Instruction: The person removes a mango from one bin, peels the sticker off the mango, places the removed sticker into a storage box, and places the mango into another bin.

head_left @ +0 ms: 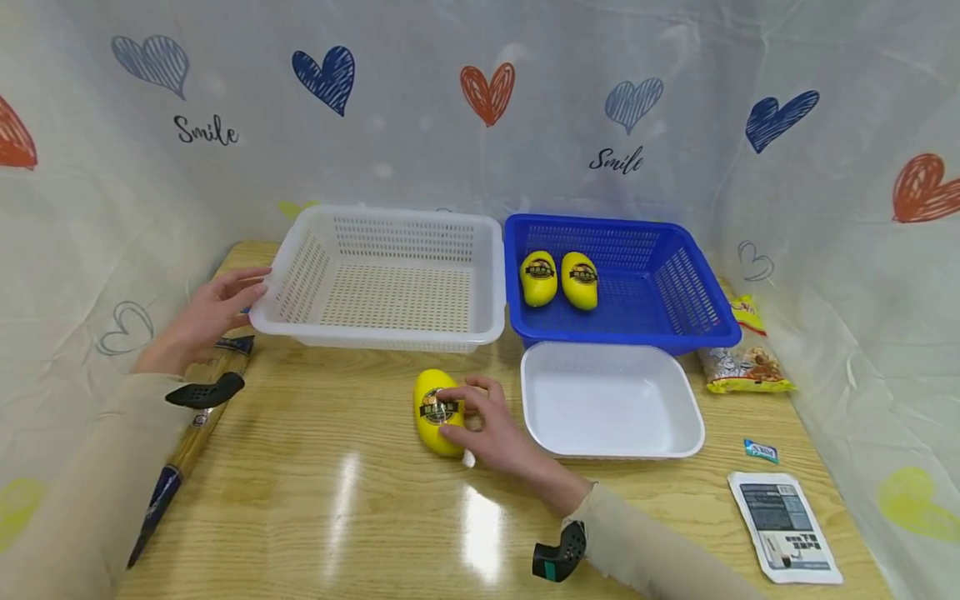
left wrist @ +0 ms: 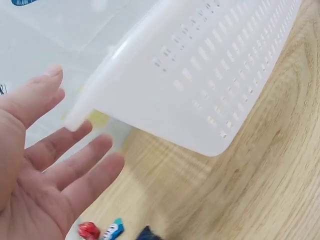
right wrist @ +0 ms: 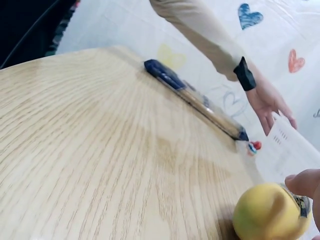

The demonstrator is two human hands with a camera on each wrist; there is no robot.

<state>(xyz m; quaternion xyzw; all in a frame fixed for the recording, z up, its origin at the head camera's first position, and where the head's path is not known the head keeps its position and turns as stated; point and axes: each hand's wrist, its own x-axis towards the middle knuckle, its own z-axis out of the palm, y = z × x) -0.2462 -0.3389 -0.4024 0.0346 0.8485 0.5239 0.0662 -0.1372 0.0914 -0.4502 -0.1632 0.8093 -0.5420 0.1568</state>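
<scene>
Right hand (head_left: 495, 429) on smooth yellow oval object with black label (head_left: 427, 417), which sits on the light wood-grain table (head_left: 277, 500) in front of the white perforated plastic basket (head_left: 390, 337); thumb and fingertips apart over it, can't tell if clamped. Left hand (head_left: 206, 312) spread at basket's left rim, not clenched. Step seems taking hold; next probably calls for thumb and fingers closing round its smooth sides

Beyond the left hand (head_left: 210, 315) and right hand (head_left: 495, 427), and to the outer side of each: pale hanging sheet (head_left: 420, 158), creased in places, printed with red, blue and yellow hearts and the word Smile (head_left: 206, 131). Beneath both hands, light, plainly grained wooden tabletop (head_left: 300, 483). On the near side of the right hand, bright reflected light (head_left: 482, 533); farther left, a fainter streak (head_left: 343, 508).
</scene>
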